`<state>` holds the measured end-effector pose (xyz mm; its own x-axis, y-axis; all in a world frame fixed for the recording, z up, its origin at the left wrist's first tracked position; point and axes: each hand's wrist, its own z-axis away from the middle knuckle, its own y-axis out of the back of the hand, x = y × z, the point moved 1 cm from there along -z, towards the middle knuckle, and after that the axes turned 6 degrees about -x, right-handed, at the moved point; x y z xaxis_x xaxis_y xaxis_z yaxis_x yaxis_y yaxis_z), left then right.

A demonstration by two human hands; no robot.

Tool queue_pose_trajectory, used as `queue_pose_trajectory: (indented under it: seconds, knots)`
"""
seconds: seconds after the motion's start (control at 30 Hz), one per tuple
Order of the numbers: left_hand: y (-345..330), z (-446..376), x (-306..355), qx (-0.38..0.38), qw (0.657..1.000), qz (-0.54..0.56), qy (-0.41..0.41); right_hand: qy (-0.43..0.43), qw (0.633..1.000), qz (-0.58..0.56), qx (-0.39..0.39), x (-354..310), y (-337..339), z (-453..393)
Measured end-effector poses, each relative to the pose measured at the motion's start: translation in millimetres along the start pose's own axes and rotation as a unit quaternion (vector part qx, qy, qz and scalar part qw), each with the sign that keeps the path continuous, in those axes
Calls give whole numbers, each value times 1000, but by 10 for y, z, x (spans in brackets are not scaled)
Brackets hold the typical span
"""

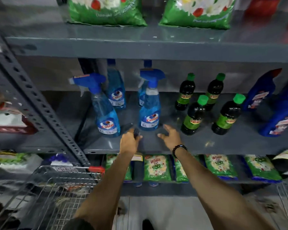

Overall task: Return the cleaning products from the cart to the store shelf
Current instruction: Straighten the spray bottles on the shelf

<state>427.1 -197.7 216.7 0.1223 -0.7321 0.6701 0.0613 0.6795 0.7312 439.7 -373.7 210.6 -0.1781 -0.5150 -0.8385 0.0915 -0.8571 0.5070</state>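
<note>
Blue spray bottles of glass cleaner stand on the middle grey shelf (198, 146): one at front left (107, 118), one at front right (150, 113), and two more behind them. My left hand (130, 141) sits just in front of the gap between the front two, fingers curled around a small dark object (136, 132) that is too blurred to identify. My right hand (170, 136) hovers over the shelf right of the front right bottle, fingers apart, holding nothing. The wire cart (56, 181) is at the lower left; its contents are blurred.
Several dark bottles with green caps (194, 117) stand to the right of my hands, then blue angled-neck bottles (276, 120). Green detergent bags fill the shelf above (106, 10) and the shelf below (156, 168). A perforated grey upright (40, 105) borders the left.
</note>
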Motion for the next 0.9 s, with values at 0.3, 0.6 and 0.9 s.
queue_pose_trajectory:
  seconds: [0.3,0.6,0.9]
  knots:
    - [28,-355,48,-30,993,110,-24,-13,996,-81,-23,-42,-31,-398]
    - [-2,-362,5,-12,989,149,-1,30,996,-88,-18,-50,-44,-342]
    - [-8,-214,-30,-8,991,133,-11,44,996,-78,-23,4,-36,-214]
